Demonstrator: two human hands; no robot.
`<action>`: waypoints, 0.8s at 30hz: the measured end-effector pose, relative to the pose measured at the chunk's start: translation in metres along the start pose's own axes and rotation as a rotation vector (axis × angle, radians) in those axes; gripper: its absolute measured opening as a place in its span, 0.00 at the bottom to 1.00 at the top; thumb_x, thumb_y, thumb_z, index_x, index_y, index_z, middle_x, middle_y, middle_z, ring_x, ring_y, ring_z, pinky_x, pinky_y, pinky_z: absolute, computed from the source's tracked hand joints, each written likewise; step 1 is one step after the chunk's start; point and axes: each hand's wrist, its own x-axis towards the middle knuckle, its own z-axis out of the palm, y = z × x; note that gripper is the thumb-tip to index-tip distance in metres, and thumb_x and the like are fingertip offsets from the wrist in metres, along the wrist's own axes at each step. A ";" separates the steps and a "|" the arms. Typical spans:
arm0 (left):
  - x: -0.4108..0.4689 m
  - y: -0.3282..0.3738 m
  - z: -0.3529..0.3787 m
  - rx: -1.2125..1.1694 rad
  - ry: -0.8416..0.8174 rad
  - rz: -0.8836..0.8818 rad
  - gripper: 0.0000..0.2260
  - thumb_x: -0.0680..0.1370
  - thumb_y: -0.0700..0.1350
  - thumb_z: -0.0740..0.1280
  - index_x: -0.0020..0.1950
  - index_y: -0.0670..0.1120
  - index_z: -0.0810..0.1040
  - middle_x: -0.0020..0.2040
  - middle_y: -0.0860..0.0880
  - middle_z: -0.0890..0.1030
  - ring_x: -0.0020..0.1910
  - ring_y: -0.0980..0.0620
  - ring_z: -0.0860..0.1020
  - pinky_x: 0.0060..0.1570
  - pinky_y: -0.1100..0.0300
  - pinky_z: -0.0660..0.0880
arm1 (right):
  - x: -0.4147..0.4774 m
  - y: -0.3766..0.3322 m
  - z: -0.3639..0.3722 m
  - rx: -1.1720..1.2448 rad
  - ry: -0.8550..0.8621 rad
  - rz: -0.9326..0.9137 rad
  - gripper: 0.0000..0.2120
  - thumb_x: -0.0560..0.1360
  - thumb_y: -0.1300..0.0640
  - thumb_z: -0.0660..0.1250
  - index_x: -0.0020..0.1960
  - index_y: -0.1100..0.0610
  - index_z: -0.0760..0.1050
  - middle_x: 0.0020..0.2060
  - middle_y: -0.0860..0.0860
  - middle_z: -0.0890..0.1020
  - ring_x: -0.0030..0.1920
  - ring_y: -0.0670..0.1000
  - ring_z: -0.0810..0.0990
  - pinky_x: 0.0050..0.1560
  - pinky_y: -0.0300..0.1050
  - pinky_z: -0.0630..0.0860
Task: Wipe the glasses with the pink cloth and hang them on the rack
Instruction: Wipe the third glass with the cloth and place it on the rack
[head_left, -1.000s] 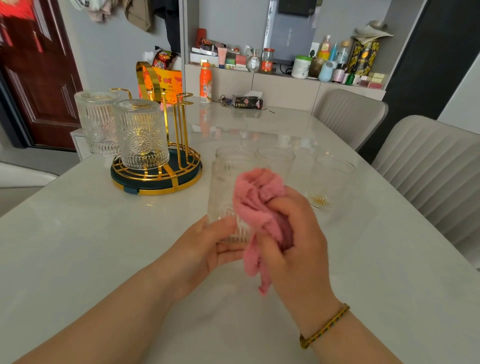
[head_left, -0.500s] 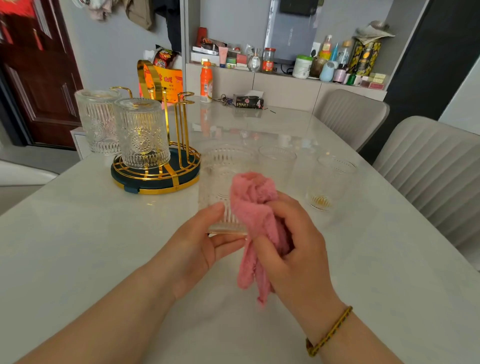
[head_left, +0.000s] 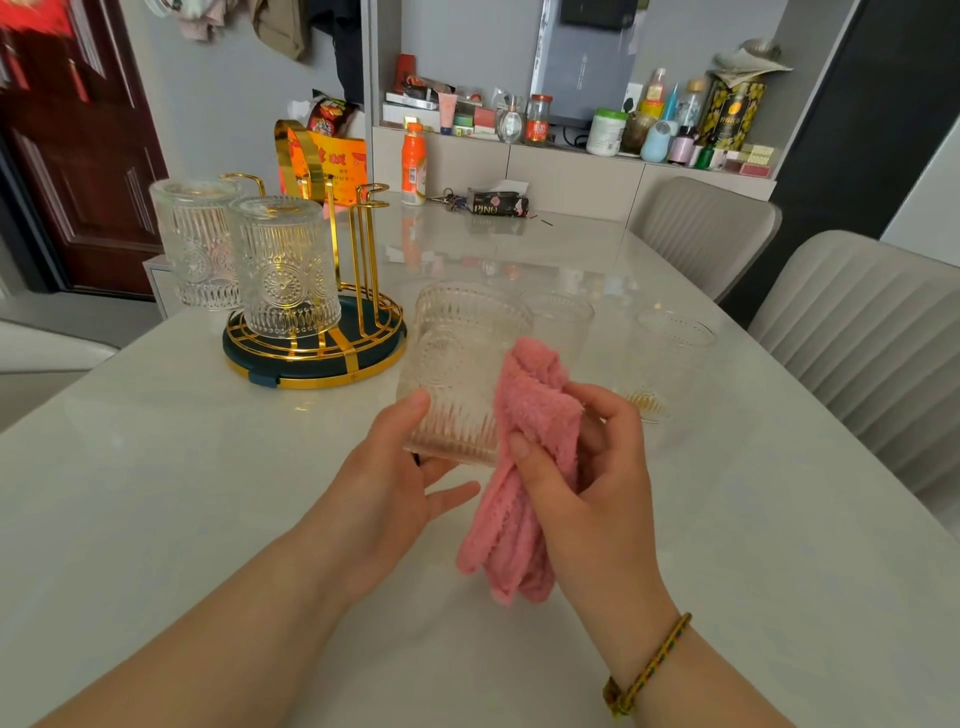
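Note:
My left hand (head_left: 384, 488) grips a clear embossed glass (head_left: 457, 364) by its lower part, holding it tilted above the white table. My right hand (head_left: 592, 488) holds the pink cloth (head_left: 524, 457) bunched against the glass's right side, with the cloth's end hanging down. Behind stand two more clear glasses, one (head_left: 561, 322) close behind the held glass and one (head_left: 670, 358) further right. The gold wire rack (head_left: 322, 358) on a dark round base stands at the left with two glasses (head_left: 283, 265) (head_left: 197, 241) upside down on its pegs.
An orange bottle (head_left: 414, 163), keys and a dark packet (head_left: 497, 202) lie at the table's far end. Two grey chairs (head_left: 862, 332) stand along the right side. A shelf of jars and bottles (head_left: 608, 130) runs along the back wall.
The held glass has tilted and shifted left, its rim now pointing more toward the rack. The cloth has slid from the glass's front to its right side, and my right fingers have loosened.

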 end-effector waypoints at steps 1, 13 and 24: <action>-0.001 0.001 0.002 0.002 -0.001 -0.003 0.18 0.68 0.55 0.66 0.56 0.54 0.73 0.57 0.49 0.79 0.55 0.51 0.78 0.56 0.47 0.73 | -0.001 -0.001 0.000 -0.008 -0.003 -0.012 0.19 0.69 0.66 0.70 0.48 0.45 0.68 0.46 0.42 0.80 0.44 0.37 0.80 0.41 0.29 0.74; 0.002 -0.005 -0.002 0.063 -0.108 0.008 0.30 0.56 0.53 0.71 0.56 0.47 0.75 0.47 0.47 0.85 0.46 0.51 0.83 0.44 0.61 0.80 | 0.005 -0.009 -0.009 -0.043 0.126 -0.077 0.21 0.68 0.65 0.70 0.47 0.43 0.65 0.47 0.48 0.80 0.38 0.40 0.79 0.38 0.30 0.75; -0.003 -0.006 0.003 -0.063 -0.249 -0.061 0.32 0.49 0.54 0.79 0.51 0.48 0.81 0.52 0.42 0.83 0.49 0.44 0.82 0.48 0.54 0.80 | 0.013 -0.011 -0.016 -0.076 0.122 -0.037 0.19 0.70 0.69 0.67 0.45 0.45 0.67 0.42 0.46 0.79 0.38 0.38 0.77 0.40 0.31 0.75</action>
